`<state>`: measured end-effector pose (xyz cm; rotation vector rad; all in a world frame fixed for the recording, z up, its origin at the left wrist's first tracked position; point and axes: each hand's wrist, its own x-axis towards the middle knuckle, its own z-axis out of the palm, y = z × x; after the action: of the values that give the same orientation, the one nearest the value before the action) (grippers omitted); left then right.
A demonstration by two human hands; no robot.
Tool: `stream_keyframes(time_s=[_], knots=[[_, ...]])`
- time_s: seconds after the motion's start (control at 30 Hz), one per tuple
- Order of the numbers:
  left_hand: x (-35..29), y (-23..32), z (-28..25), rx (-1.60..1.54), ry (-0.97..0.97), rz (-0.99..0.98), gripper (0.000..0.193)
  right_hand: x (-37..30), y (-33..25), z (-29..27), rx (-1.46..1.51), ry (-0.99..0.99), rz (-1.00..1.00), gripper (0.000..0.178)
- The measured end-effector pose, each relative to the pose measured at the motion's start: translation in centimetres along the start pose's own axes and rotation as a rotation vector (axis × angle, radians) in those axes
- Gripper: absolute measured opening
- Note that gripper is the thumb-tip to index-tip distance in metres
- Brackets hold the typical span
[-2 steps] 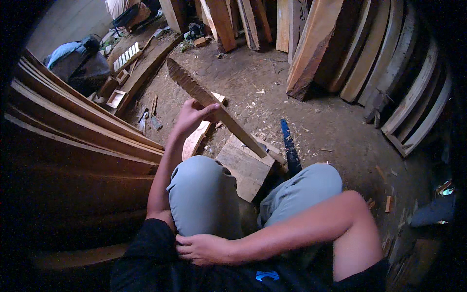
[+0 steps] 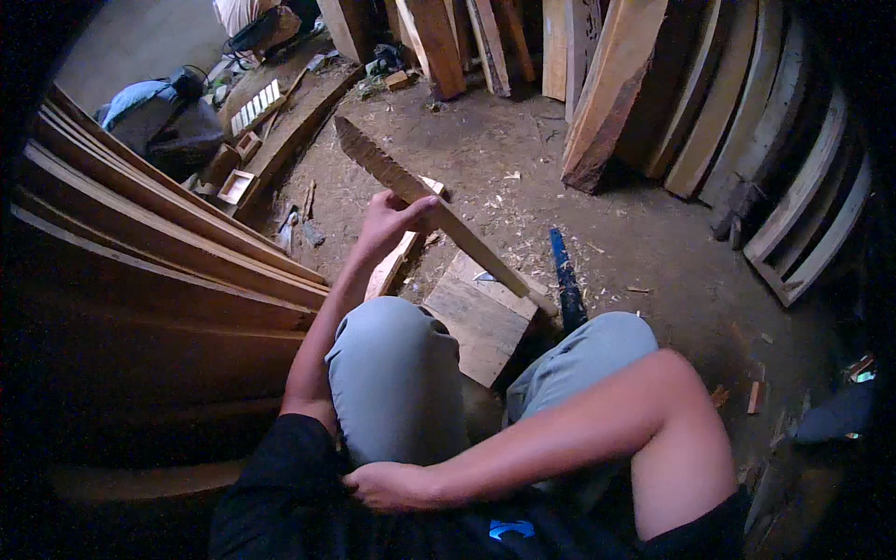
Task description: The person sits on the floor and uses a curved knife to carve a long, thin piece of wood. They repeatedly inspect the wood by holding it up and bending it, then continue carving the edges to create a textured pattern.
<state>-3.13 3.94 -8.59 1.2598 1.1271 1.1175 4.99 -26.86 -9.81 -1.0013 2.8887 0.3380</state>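
My left hand (image 2: 397, 222) grips a long, narrow wooden strip (image 2: 467, 239), thumb on top and fingers bent round its edge. The strip slants from a rough, jagged far end down to the right, its near end over the corner of a low wooden block (image 2: 478, 322) in front of my knees. My right arm lies across my lap. At its end, my right hand (image 2: 392, 487) sits against my black shirt on the left side, its fingers tucked out of sight. Beyond my right knee a long dark blue flat piece (image 2: 565, 275) lies on the ground.
Stacked boards (image 2: 177, 233) line the left side. Thick planks (image 2: 611, 93) lean at the back and right, beside a wooden frame (image 2: 798, 224). Wood shavings (image 2: 504, 201) litter the dirt floor. A small wooden box (image 2: 236, 187) and dark bags (image 2: 168, 121) lie at far left.
The scene has shifted slightly to the right in view. My right hand's fingers, visible before, are now hidden against the shirt. The strip stays in my left hand.
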Motion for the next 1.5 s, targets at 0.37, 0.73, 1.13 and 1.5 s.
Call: stream_keyframes(time_s=[0.37, 0.73, 1.13, 1.5], knots=[[-1.7, -1.1, -3.3, 0.03, 0.175, -0.001, 0.035, -1.9, 2.7, -4.1, -0.064, 0.066, -0.086, 0.029], [-1.7, -1.0, -2.7, 0.04, 0.165, -0.024, 0.035, -1.8, 3.4, -4.6, 0.217, 0.072, -0.113, 0.027], [-1.9, -1.3, -2.5, 0.035, 0.12, -0.018, 0.034, -1.2, 2.8, -4.1, 0.106, 0.113, -0.116, 0.031], [-1.9, -1.4, -2.9, 0.069, 0.115, -0.045, 0.035, -1.2, 3.0, -3.8, 0.122, 0.131, -0.112, 0.033]])
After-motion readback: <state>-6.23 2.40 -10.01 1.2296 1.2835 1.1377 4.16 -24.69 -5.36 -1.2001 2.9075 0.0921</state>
